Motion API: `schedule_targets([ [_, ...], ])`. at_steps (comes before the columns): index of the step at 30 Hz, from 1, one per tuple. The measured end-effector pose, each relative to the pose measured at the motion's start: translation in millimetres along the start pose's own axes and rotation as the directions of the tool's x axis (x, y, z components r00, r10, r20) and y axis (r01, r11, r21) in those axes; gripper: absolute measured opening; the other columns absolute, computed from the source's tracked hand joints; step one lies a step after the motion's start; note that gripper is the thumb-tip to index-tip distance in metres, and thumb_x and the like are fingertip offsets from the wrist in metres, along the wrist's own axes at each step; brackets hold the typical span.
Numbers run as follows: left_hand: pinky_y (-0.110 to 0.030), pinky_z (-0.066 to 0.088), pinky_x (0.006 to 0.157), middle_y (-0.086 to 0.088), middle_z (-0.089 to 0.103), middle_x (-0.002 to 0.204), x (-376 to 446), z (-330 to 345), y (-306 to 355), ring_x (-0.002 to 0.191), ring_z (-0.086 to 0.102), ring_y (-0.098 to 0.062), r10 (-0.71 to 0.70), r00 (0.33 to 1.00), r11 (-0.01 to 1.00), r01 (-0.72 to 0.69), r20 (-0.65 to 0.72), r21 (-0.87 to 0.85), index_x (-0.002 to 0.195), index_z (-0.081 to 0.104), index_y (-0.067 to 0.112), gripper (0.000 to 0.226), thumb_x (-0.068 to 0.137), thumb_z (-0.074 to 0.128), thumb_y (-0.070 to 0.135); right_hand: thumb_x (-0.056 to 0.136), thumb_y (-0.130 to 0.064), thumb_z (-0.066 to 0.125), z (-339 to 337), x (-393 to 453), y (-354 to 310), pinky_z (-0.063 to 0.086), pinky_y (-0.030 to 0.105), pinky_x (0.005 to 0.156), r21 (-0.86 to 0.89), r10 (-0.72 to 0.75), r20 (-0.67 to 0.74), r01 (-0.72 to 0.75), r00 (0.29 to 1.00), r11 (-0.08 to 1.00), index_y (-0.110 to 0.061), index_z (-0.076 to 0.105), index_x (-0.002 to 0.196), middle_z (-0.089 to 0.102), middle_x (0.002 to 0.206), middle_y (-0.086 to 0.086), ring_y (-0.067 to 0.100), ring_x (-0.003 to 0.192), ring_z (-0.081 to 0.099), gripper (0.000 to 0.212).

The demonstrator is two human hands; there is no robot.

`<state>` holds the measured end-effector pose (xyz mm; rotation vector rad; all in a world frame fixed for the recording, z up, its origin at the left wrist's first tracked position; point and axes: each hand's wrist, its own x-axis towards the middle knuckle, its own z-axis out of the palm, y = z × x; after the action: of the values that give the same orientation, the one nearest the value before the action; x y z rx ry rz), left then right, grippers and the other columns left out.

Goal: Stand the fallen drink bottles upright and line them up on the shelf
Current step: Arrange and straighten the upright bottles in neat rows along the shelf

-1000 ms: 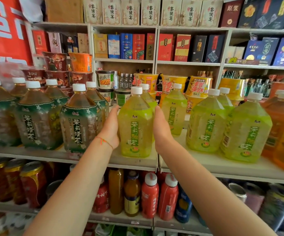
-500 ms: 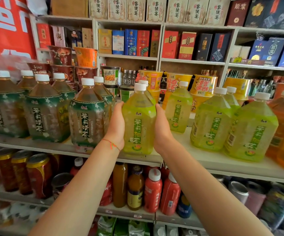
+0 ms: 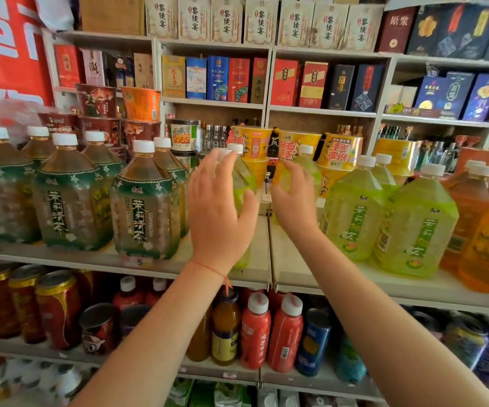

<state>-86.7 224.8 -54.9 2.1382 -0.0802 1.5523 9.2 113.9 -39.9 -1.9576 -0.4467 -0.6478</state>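
Centrally, at the shelf (image 3: pixel 319 277) front, a yellow-green bottle (image 3: pixel 242 183) is seen standing upright, though most of it is hidden behind the left hand (image 3: pixel 218 212); only its white cap, its right shoulder and a sliver of its base by the wrist are shown. The left hand is held open with fingers spread, its back turned to the camera, and nothing is gripped by it; whether the palm touches the bottle cannot be told. At about three o'clock from it, the right hand (image 3: pixel 294 202) is likewise opened, fingers loosely curled, with nothing held. A second yellow-green bottle (image 3: pixel 306 165) further back is partly covered by its fingertips (contact cannot be judged, since the hand is blurred).

At nine o'clock from the hands, dark tea bottles (image 3: pixel 145 207) are ranged upright in rows, the leftmost cut off by the frame edge. At three o'clock, two large yellow-green bottles (image 3: pixel 413 227) are stood near the shelf front, and beyond them orange bottles (image 3: pixel 484 242) are cropped at the right border. At six o'clock, on the shelf below, small red bottles (image 3: pixel 269 330) are partly concealed by the forearms.
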Motion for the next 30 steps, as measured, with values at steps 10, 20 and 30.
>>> schedule_targets([
  [10,-0.059,0.041,0.101,-0.015,0.055,0.144,5,23,3,0.127,0.05,-0.048,0.115,0.989,0.847,-0.147,0.095,0.51,0.105,0.071,0.008,0.028,0.088,0.055,0.025,0.098,-0.036,0.051,12,74,44,0.021,0.061,0.116,-0.438,0.186,0.028,-0.155,0.982,0.886,-0.045,0.016,0.157,-0.004,0.165,0.024,0.046,0.151,-0.004,0.069],
  [20,-0.061,0.043,0.098,-0.014,0.064,0.127,4,24,1,0.123,0.051,-0.05,0.155,0.986,0.855,-0.167,0.065,0.491,0.104,0.071,0.006,0.029,0.084,0.057,0.023,0.084,-0.056,0.069,21,88,41,0.049,0.051,0.086,-0.66,0.141,-0.068,-0.15,0.988,0.736,-0.038,0.029,0.148,0.026,0.149,0.025,0.046,0.125,0.039,0.077],
  [30,-0.062,0.041,0.1,-0.014,0.063,0.129,3,23,0,0.126,0.049,-0.05,0.149,0.986,0.868,-0.164,0.07,0.468,0.105,0.071,0.008,0.03,0.088,0.054,0.025,0.08,-0.057,0.068,10,63,30,0.047,0.052,0.093,-0.609,0.0,0.033,0.02,0.999,0.793,-0.034,0.036,0.14,0.022,0.154,0.023,0.048,0.134,0.032,0.072],
])
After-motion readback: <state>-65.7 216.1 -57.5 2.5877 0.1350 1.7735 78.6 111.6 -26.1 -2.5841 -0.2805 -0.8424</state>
